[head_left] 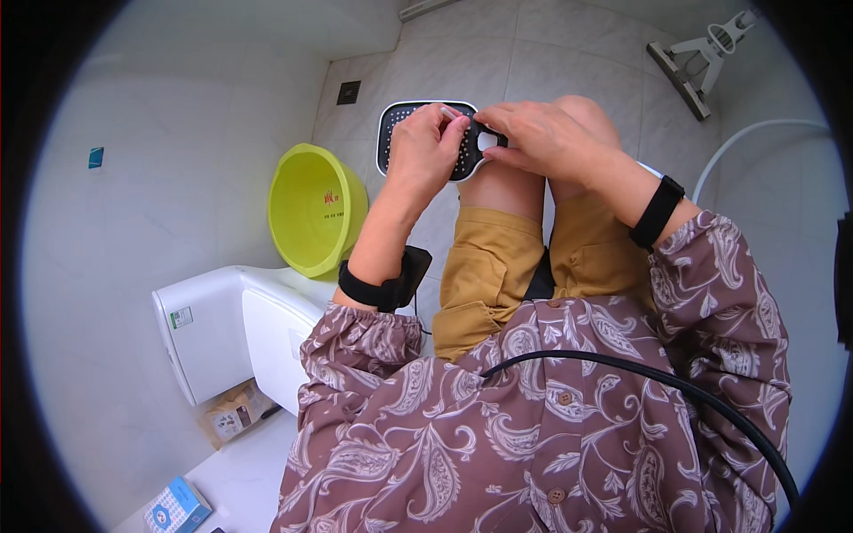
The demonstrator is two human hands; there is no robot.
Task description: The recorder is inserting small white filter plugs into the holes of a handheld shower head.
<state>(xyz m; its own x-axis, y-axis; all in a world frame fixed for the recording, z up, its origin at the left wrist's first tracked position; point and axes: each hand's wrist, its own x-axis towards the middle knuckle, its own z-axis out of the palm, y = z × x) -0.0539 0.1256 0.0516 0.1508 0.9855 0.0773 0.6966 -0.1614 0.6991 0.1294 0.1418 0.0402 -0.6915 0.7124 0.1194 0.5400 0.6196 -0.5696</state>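
Note:
A rectangular shower head (388, 151) with a black face, white nozzles and a white rim rests over my knees. My right hand (544, 138) grips it at its neck end, thumb below and fingers along the top. Between the thumb and fingers of my left hand (424, 147) is a thin white stick (451, 113), pinched just over the nozzle face. The stick's lower tip is hidden by my fingers, so I cannot tell whether it touches a nozzle. My left hand covers the middle of the shower head.
A yellow-green basin (306, 209) stands left of my knees, beside a white toilet (218, 324). A drain (348, 92) is in the tiled floor. At the far right are a mop (693, 75) and a white hose (755, 131). A blue box (178, 508) lies at lower left.

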